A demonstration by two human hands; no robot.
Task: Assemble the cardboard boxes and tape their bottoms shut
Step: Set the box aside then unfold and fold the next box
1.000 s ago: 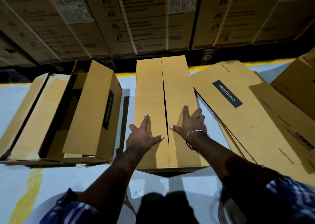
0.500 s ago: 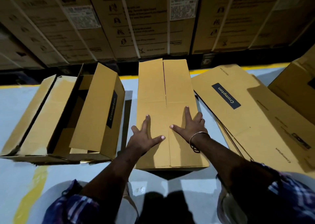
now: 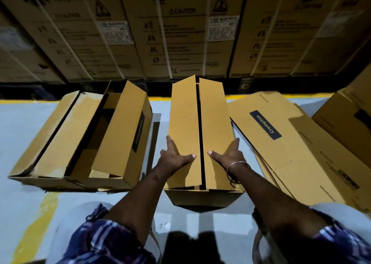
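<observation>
1. In the middle of the frame stands the long cardboard box on the grey floor, its two bottom flaps folded down and facing up. Its long axis runs away from the person toward the top of the frame.

2. Between the two flaps a dark gap runs along this same axis. I see no tape on it.

3. The left hand lies on the left flap, the right hand on the right flap. The thumbs point inward to the gap, and the other fingers reach over the outer long edges. The fingers are spread and pressing, not clamped around anything.

4. Both hands are at the near half of the box, equally close to the gap, one on each side.

5. I judge that the flaps must be pushed together along the gap before taping. No tape roll is visible.

6. At the left lies an open box; at the right, flat cartons. Stacked cartons fill the top.
</observation>
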